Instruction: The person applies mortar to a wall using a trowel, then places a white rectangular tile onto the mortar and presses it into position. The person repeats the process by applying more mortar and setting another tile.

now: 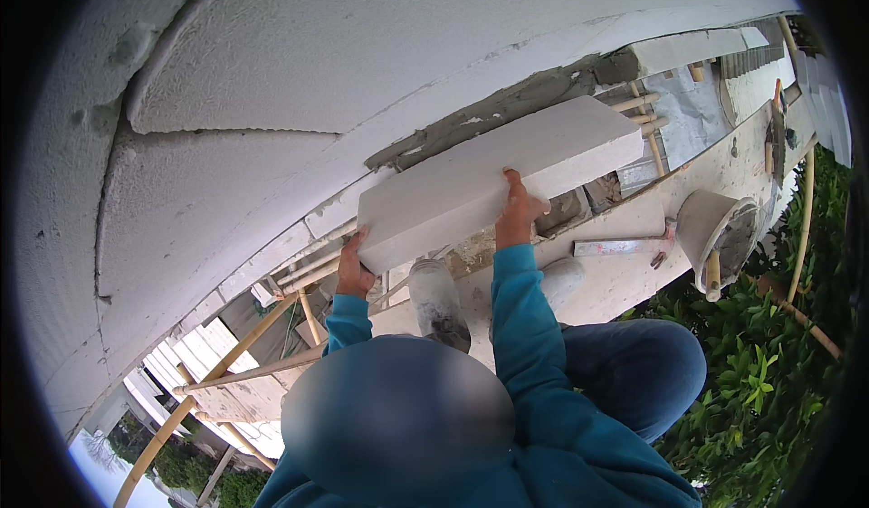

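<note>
A long white aerated concrete block [498,175] spans the space between my hands, tilted up toward the right. My left hand [354,269] grips its left end, fingers partly hidden by the block. Farther right, my right hand [519,211] holds the near long edge with the thumb up on the top face. Just beyond the block runs a strip of grey wet mortar [480,114] along the white block wall [244,65]. Whether the block touches the mortar I cannot tell.
Beneath me is a plank platform [615,277] with bamboo poles [249,338]. On it lies a try square [620,246], beside a mortar bucket [697,223] with a wooden handle sticking out. A hand saw [777,132] is farther right. Green foliage [760,390] lies beyond the platform's edge.
</note>
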Motion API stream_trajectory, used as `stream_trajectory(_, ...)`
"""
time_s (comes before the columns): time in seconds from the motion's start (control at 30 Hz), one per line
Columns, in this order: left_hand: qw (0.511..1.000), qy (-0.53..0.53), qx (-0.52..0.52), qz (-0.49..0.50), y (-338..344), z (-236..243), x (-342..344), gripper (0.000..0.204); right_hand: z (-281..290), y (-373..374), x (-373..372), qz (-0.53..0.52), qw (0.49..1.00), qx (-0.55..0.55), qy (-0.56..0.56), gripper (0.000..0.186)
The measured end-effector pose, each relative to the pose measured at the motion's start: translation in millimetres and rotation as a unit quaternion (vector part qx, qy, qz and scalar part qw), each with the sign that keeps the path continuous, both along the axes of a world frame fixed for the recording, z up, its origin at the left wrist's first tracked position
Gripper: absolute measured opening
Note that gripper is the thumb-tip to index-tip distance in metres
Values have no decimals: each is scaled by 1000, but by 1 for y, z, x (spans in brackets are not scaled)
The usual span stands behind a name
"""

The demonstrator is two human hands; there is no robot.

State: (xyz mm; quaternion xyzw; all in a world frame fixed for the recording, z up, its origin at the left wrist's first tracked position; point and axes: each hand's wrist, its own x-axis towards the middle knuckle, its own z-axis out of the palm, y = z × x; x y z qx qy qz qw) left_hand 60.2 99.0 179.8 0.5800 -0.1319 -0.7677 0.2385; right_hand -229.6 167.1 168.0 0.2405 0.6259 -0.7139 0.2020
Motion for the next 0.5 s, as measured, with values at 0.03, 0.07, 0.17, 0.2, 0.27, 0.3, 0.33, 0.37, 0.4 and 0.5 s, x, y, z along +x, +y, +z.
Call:
stream_trajectory(0.03,1000,9,1,0,0,-8,-4,55,-18,6,-3,-3,999,-30,26,79)
stream_trajectory(0.07,1000,4,-2,9,2,-13,6,55,-19,3,4,2,1000,0,13,83)
stream_trajectory(0.17,1000,-4,-17,15,6,-25,12,55,-11,-8,10,9,997,72,5,90)
stream_trajectory(0.2,1000,1,-24,12,7,-28,8,54,-16,-9,7,9,996,87,16,92)
stream_trajectory(0.27,999,19,-18,25,7,-31,-2,49,-24,-8,-2,13,996,79,40,95)
stream_trajectory(0.3,999,28,-15,32,7,-32,-8,47,-29,-6,-7,20,997,58,54,96)
stream_trajectory(0.33,999,32,-13,35,8,-34,-14,47,-33,-5,-14,24,996,49,65,98)
stream_trajectory(0.37,999,32,-13,41,8,-31,-19,46,-32,-7,-17,29,996,37,73,99)
stream_trajectory(0.4,998,33,-14,47,8,-30,-24,46,-31,-10,-22,33,996,37,77,101)
stream_trajectory(0.5,997,58,-28,48,5,-38,-24,46,-26,-21,-28,34,994,67,86,102)
